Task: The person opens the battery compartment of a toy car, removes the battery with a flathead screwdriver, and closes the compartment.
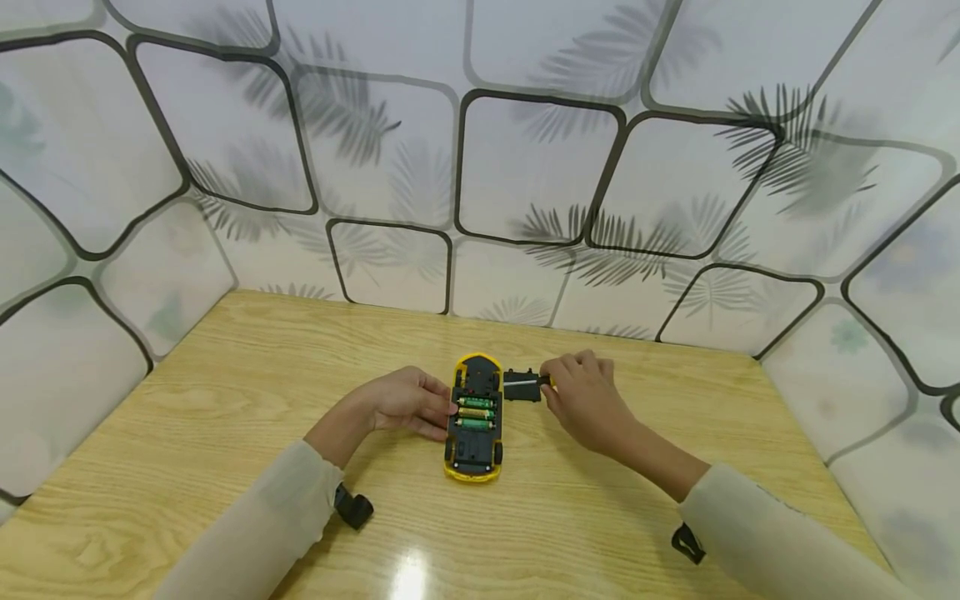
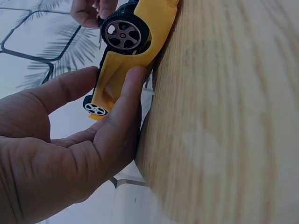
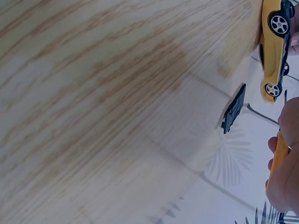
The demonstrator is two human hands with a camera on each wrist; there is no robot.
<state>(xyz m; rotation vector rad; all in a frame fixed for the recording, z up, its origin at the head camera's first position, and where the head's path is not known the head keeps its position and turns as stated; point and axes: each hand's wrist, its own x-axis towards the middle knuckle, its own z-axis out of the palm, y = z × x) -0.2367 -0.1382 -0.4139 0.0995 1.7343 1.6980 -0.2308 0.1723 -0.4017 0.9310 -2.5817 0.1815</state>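
A yellow toy car (image 1: 474, 451) lies upside down on the table, its black underside facing up. Three green and gold batteries (image 1: 476, 413) sit side by side in its uncovered compartment. My left hand (image 1: 408, 404) holds the car by its left side; in the left wrist view the thumb is at the chassis edge and a finger lies along the yellow body (image 2: 117, 74). My right hand (image 1: 588, 400) grips a screwdriver with a yellow handle (image 3: 279, 156). Its thin shaft (image 1: 522, 382) points left toward the car, over a black battery cover (image 1: 522, 394).
The battery cover lies on the wooden table (image 1: 600, 517) just right of the car. Behind the table stands a wall (image 1: 525, 167) with a pattern of rounded outlines and leaves. Each wrist wears a black strap (image 1: 352, 507).
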